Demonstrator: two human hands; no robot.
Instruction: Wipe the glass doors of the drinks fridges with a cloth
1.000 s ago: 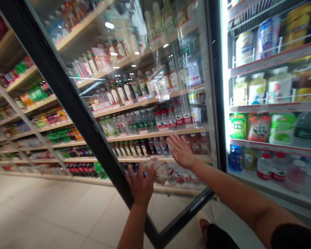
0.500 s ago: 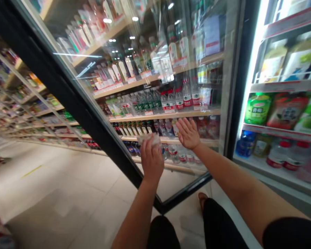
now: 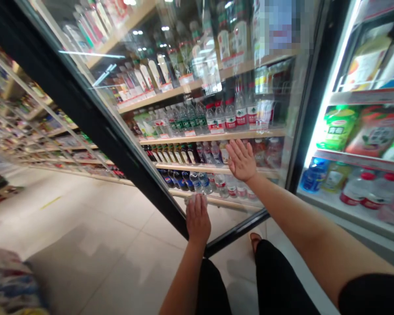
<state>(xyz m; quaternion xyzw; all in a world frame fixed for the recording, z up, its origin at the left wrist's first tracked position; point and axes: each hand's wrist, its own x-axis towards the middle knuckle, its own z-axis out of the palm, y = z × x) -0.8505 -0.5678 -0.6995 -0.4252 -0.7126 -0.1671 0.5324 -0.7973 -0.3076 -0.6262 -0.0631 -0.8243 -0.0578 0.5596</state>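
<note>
The glass door (image 3: 231, 215) of a drinks cooler stands open at an angle, with a black frame (image 3: 118, 151). Low on the pane, near the bottom corner, my left hand (image 3: 198, 221) presses a pale crumpled cloth (image 3: 187, 200) against the glass. Most of that cloth is hidden under the fingers. My right hand (image 3: 242, 162) lies flat against the pane, higher and to the right, fingers stretched and nothing held. Through the glass, shelves of bottled drinks show behind both hands.
At the right, the lit cooler (image 3: 354, 161) holds bottles and green and red packs on shelves. Store shelving (image 3: 52, 118) runs along the left. Pale floor tiles (image 3: 118, 227) lie below. A patterned, blurred item (image 3: 11, 280) is at the lower left.
My left hand has slid down the glass with the cloth, towards the bottom corner of the door. My right hand stays flat on the pane. The view has shifted slightly.
</note>
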